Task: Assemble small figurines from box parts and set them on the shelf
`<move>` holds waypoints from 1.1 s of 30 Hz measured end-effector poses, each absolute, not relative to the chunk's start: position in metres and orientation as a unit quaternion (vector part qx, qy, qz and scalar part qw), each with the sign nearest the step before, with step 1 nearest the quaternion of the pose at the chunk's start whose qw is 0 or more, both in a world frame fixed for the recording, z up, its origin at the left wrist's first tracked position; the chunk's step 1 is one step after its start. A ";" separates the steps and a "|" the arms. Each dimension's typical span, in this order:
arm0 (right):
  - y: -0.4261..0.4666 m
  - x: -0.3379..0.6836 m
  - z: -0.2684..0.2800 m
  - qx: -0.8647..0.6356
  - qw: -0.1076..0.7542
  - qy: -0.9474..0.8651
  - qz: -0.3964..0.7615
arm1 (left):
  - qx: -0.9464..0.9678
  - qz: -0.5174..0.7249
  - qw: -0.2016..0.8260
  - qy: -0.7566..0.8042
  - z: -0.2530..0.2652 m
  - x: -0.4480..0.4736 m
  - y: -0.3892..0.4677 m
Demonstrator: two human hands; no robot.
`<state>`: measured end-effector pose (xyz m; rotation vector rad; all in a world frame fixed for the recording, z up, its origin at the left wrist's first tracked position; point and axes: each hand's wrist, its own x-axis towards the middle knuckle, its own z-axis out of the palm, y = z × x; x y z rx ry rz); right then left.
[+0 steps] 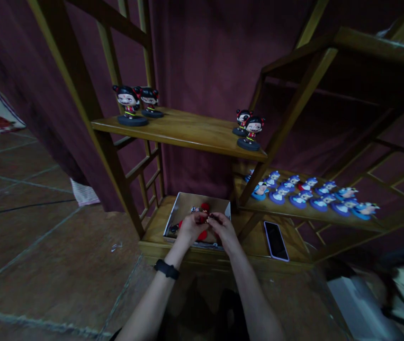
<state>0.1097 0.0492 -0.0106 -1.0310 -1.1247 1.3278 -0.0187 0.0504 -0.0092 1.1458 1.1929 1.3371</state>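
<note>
Both my hands meet over an open cardboard box (179, 204) on the low shelf. My left hand (192, 227) and my right hand (223, 228) have their fingers closed around a small red and dark figurine (207, 218). Most of it is hidden by the fingers. Inside the box, other figurine pieces lie around my hands: a round red one (205, 207) behind them and a dark one (174, 228) left of my left hand. A dark band sits on my left wrist.
Black-haired figurines on dark bases (130, 105) stand in pairs at both ends of the wooden shelf (191, 130) above. Several blue and purple figurines (301, 199) line a right-hand shelf. Below them lies a phone (276, 240). A wooden post (81, 104) rises on the left.
</note>
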 end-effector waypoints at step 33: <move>0.063 0.109 -0.020 -0.472 0.540 -0.532 0.450 | 0.555 0.568 0.328 0.511 -0.007 -0.019 0.048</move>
